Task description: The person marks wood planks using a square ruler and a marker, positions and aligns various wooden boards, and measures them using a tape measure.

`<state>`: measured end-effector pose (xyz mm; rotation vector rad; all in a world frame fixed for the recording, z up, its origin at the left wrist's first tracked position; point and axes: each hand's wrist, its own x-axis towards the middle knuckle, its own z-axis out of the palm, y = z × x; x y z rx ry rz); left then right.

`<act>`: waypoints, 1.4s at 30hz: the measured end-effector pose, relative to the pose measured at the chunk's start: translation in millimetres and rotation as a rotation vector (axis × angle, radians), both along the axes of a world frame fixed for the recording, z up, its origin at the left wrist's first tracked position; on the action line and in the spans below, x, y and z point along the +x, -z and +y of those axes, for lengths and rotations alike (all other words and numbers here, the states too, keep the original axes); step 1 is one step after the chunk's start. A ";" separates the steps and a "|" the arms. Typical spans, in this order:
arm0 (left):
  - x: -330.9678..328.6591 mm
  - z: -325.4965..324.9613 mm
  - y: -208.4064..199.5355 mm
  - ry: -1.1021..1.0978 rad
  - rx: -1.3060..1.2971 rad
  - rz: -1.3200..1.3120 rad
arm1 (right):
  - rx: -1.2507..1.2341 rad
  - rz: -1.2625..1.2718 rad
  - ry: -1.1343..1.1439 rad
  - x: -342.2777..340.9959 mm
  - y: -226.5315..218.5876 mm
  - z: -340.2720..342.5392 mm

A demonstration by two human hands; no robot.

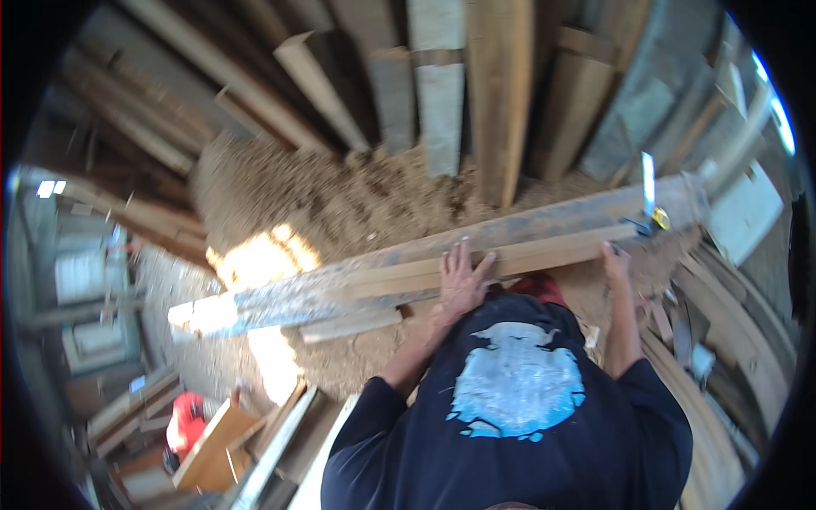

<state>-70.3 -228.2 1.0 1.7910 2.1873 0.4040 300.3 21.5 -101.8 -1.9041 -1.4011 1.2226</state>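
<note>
2 bare hands meet a pale plank that lies lengthwise along the near side of a long grey beam. The left hand rests with fingers spread over the plank, pressing or steadying rather than gripping. The right hand has bent fingers at the near edge, close to the plank's end; whether it pinches the wood cannot be told.

Handling (judged from appearance): the plank is probably stiff, of moderate weight, dry and not slippery, and unlikely to break. Its length would make a hold at 1 end awkward; 2 well-separated holds on the long edges seem best, with care for splinters.

Beyond the right hand, at the same end of the beam, are a yellow tape measure and, just beside it, a bright narrow strip, its kind unclear. A short board lies on the beam's near side, toward the sunlit end. Past the beam's far side are loose brown ground and upright timbers. Well apart, on its near side, is a person in red.
</note>
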 end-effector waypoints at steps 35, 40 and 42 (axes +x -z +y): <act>-159.2 -172.4 100.1 -1.615 0.835 -0.604 | -0.210 -0.001 0.079 56.7 31.7 68.7; -93.8 -97.4 57.9 -1.757 0.555 -0.756 | -0.215 -0.063 0.096 82.5 9.6 103.3; -76.9 -83.6 53.2 -1.757 0.527 -0.753 | -0.216 -0.068 0.076 84.4 3.0 120.7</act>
